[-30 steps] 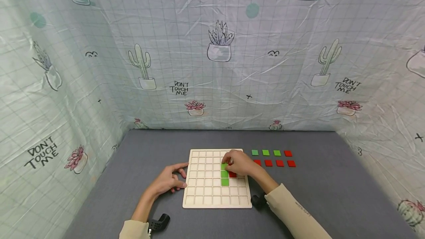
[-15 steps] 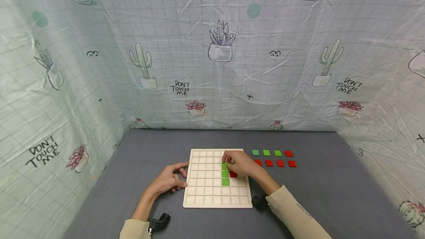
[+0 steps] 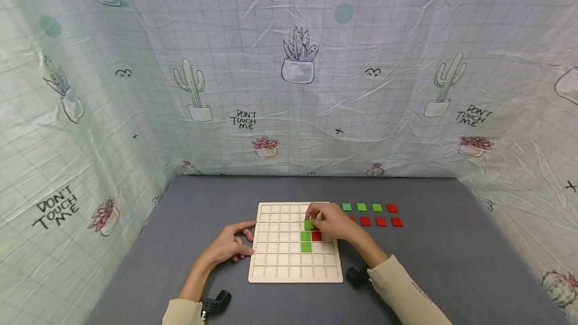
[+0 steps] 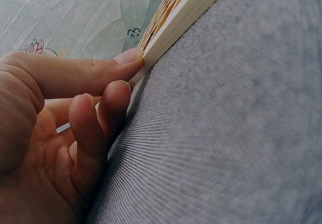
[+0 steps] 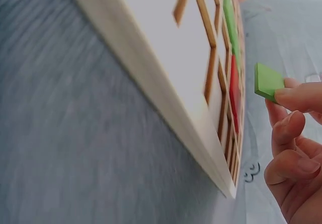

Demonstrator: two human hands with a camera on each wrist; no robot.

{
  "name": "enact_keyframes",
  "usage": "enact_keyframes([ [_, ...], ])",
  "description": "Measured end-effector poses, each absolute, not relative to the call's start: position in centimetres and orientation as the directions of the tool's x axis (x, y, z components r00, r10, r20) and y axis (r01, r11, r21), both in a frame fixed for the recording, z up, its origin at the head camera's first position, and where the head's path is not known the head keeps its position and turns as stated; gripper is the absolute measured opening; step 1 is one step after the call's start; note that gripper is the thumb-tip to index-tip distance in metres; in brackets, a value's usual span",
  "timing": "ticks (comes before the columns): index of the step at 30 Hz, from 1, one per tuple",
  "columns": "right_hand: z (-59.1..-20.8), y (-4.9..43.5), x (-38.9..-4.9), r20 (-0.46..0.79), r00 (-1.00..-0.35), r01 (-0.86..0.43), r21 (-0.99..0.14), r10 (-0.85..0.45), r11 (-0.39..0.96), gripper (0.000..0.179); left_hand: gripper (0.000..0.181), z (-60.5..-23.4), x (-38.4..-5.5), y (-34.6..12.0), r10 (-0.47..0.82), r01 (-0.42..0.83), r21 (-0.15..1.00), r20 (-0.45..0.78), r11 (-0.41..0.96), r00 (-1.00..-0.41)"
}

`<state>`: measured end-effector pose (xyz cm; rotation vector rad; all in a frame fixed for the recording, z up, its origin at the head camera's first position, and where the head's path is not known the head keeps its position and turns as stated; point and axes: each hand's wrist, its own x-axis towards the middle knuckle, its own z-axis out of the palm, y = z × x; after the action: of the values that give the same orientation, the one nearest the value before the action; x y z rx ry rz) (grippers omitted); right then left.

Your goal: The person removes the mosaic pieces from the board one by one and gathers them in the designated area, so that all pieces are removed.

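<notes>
A pale wooden grid board (image 3: 275, 260) lies flat on the grey table. My right hand (image 3: 331, 220) pinches a green square tile (image 5: 269, 82) between thumb and finger; the right wrist view shows it raised off the board and tilted. Below it in the head view, two green tiles (image 3: 306, 241) sit in one column of cells, and a red tile (image 3: 316, 236) lies to the right of the upper one. My left hand (image 3: 227, 246) touches the board's left edge with the thumb and a stretched finger, the other fingers bent loosely.
Right of the board, loose tiles lie in two rows: green tiles (image 3: 362, 207) with a red one (image 3: 392, 208) behind, red tiles (image 3: 381, 221) in front. A patterned cloth (image 3: 316, 129) hangs around the table's back and sides. Black wrist devices (image 3: 218, 302) are worn on both arms.
My right hand has lifted the green tile out of its cell and shifted slightly right with it. The left hand stays at the board's edge.
</notes>
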<state>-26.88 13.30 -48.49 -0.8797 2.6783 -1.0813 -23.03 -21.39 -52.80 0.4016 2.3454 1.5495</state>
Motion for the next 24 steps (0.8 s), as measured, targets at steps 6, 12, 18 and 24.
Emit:
enact_keyframes([
  [6, -47.5, 15.4, -25.8, 0.109, -0.833, -0.455, -0.693, -0.543, 0.558, 0.013, 0.082, -52.8, -23.0, -21.4, 0.389, 0.060, 0.924, -0.100, 0.378, -0.916],
  [12, -47.4, 17.8, -24.7, 0.113, -0.860, -0.437, -0.669, -0.498, 0.602, 0.012, 0.082, -52.7, -23.0, -21.4, 0.383, 0.053, 0.922, -0.106, 0.382, -0.918],
  [18, -48.0, 20.2, -24.1, 0.137, -0.870, -0.444, -0.639, -0.475, 0.628, 0.013, 0.083, -52.7, -23.1, -21.4, 0.381, 0.047, 0.925, -0.109, 0.376, -0.918],
  [24, -48.7, 22.3, -23.5, 0.146, -0.874, -0.447, -0.619, -0.464, 0.646, 0.015, 0.083, -52.8, -23.0, -21.4, 0.381, 0.049, 0.921, -0.110, 0.386, -0.918],
])
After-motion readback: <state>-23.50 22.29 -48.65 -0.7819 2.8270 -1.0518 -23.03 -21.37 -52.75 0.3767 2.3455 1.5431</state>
